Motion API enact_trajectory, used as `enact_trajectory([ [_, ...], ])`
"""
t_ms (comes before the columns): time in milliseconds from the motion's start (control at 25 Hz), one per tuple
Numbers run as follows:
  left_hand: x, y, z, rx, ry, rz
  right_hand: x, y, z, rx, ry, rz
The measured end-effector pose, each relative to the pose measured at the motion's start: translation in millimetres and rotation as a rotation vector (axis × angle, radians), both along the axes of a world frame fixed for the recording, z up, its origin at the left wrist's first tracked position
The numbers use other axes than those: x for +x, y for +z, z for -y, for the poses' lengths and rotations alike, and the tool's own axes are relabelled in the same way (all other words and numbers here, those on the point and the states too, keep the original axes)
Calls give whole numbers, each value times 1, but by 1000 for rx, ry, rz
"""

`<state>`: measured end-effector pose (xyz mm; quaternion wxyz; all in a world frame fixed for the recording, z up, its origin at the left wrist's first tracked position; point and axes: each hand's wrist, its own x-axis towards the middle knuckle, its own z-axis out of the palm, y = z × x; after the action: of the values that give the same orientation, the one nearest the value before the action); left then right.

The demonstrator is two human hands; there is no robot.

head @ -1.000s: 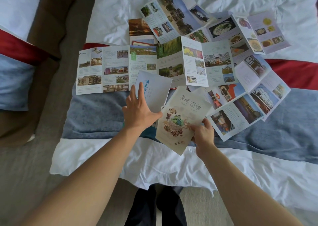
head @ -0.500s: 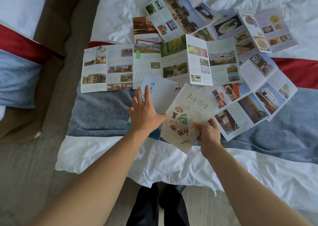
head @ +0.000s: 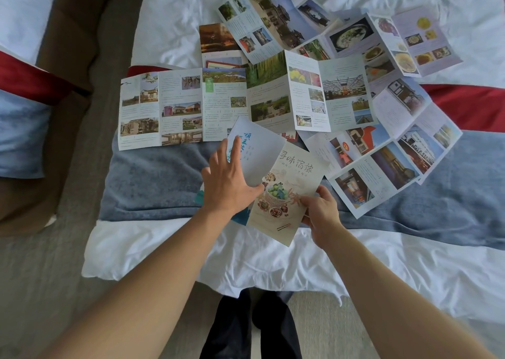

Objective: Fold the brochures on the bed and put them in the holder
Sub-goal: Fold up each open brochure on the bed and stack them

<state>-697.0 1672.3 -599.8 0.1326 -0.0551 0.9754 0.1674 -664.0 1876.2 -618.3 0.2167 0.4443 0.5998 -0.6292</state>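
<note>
Head view: on the bed (head: 273, 263), the right hand (head: 319, 211) pinches the folded food brochure (head: 284, 192) by its right edge, long axis pointing away. The left hand (head: 229, 181), fingers spread flat, presses the blue brochure (head: 257, 154) just left. No holder in view.

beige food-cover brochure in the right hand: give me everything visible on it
The beige brochure looks like folded glossy paper. Its cover shows dark Chinese lettering above drawings of baskets and bowls of food, with chopsticks near the bottom. It lies tilted over the bed's grey runner. The right hand pinches its right edge; a blue-lettered white brochure overlaps its upper left.
</note>
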Motion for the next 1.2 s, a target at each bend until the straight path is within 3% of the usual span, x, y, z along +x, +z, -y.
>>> enact_trajectory([
  [240,2,-3,1,-88,-45,-2,0,-3,16,-3,25,24],
  [640,8,0,-22,-35,-73,103,5,0,21,-170,-71,54],
  [800,15,1,-35,-30,-37,109,0,3,37,174,127,13],
  [1080,26,2,-35,-58,-7,89,3,16,45,124,304,18],
  [1200,33,5,-32,-51,23,79,0,23,42,212,488,-2],
])
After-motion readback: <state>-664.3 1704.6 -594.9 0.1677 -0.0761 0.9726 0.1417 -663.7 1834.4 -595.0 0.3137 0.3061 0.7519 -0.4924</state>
